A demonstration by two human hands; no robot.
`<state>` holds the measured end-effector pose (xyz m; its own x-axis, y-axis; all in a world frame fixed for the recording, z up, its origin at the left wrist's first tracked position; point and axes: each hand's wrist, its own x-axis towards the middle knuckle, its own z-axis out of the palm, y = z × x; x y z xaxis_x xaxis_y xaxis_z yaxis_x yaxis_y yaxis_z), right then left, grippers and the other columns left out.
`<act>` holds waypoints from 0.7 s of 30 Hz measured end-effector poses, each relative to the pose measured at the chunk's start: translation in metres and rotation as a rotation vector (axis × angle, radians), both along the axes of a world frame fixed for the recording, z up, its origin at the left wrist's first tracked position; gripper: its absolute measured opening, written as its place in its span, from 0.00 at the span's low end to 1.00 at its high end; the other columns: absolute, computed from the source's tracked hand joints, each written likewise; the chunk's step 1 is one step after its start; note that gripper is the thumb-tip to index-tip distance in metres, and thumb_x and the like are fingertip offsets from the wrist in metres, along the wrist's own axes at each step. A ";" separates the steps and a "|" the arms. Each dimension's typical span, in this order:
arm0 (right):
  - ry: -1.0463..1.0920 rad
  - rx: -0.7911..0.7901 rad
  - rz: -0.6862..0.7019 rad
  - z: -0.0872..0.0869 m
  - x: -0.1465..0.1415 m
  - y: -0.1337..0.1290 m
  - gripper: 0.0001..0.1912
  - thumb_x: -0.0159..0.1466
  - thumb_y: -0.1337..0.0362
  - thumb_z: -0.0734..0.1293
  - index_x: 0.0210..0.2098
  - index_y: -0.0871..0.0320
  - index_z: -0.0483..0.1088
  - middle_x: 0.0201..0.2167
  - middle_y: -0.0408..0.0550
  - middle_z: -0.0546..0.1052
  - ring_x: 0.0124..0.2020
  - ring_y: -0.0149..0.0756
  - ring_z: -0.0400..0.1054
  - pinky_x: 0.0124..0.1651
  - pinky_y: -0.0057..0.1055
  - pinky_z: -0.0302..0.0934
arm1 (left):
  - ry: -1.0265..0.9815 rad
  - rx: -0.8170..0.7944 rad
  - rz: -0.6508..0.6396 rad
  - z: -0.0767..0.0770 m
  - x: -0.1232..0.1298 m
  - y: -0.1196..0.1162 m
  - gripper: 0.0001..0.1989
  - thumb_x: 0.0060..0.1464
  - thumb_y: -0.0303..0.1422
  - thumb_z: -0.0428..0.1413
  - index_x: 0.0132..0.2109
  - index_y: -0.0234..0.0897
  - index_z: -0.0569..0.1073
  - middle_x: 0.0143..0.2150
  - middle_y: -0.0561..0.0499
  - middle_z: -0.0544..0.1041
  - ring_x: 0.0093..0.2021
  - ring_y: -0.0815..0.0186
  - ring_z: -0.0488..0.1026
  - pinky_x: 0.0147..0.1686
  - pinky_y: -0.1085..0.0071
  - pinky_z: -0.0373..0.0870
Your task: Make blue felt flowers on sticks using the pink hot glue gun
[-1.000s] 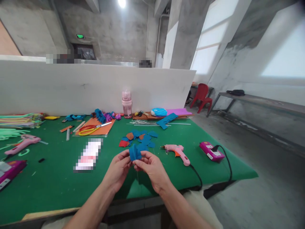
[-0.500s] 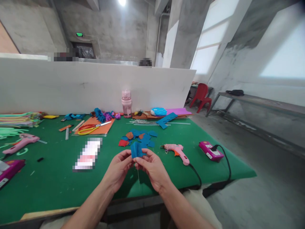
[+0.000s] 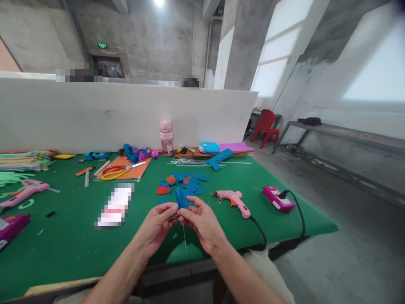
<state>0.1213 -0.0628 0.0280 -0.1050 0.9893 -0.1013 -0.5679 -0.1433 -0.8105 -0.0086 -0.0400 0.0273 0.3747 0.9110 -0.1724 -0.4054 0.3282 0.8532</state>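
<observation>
Green desk [image 3: 72, 253] across lower frame. Left hand [image 3: 160, 221] and right hand [image 3: 200, 221], lower centre, each grip pinched at base of blue piece. Pink glue gun [image 3: 233, 196] right of centre, untouched. Blue piece [image 3: 182, 197] above desk, mid-frame; thin stem [image 3: 185, 240] below. Step: apparently gathering folds around stem. Next move: likely firm base pinch.

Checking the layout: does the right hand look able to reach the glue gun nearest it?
Probably yes: the glue gun lies beside the right hand with green tabletop between, though that hand holds a blue piece.
</observation>
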 end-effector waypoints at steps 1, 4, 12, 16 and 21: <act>-0.008 0.005 -0.004 0.000 0.000 0.000 0.23 0.45 0.64 0.72 0.39 0.59 0.64 0.24 0.41 0.74 0.22 0.26 0.66 0.29 0.25 0.59 | 0.004 0.000 0.000 0.000 0.000 0.000 0.07 0.41 0.33 0.61 0.27 0.32 0.74 0.24 0.51 0.72 0.26 0.71 0.68 0.31 0.74 0.64; -0.037 0.016 -0.017 -0.001 0.000 0.001 0.23 0.45 0.64 0.72 0.39 0.59 0.64 0.23 0.40 0.73 0.21 0.25 0.65 0.30 0.25 0.59 | 0.014 0.000 0.009 0.002 0.001 -0.001 0.07 0.40 0.33 0.61 0.27 0.32 0.74 0.24 0.51 0.73 0.26 0.71 0.68 0.30 0.74 0.63; -0.094 0.040 -0.039 -0.001 -0.001 0.000 0.21 0.47 0.66 0.71 0.39 0.59 0.63 0.21 0.38 0.73 0.21 0.25 0.65 0.30 0.24 0.59 | 0.019 0.022 0.036 0.002 0.003 -0.003 0.06 0.41 0.31 0.61 0.27 0.32 0.75 0.23 0.51 0.72 0.26 0.71 0.67 0.29 0.75 0.63; -0.112 0.048 -0.044 -0.001 0.000 0.000 0.20 0.47 0.66 0.71 0.38 0.59 0.63 0.20 0.37 0.72 0.21 0.25 0.65 0.29 0.24 0.59 | 0.025 0.005 0.051 0.001 0.004 -0.002 0.06 0.40 0.31 0.61 0.26 0.32 0.75 0.23 0.51 0.72 0.25 0.72 0.67 0.29 0.75 0.63; -0.165 0.076 -0.077 -0.001 -0.002 0.001 0.21 0.45 0.65 0.72 0.38 0.58 0.64 0.19 0.36 0.71 0.21 0.27 0.66 0.29 0.26 0.61 | 0.001 -0.037 0.086 -0.001 0.005 -0.003 0.07 0.40 0.31 0.61 0.28 0.32 0.75 0.24 0.51 0.73 0.27 0.72 0.68 0.30 0.75 0.64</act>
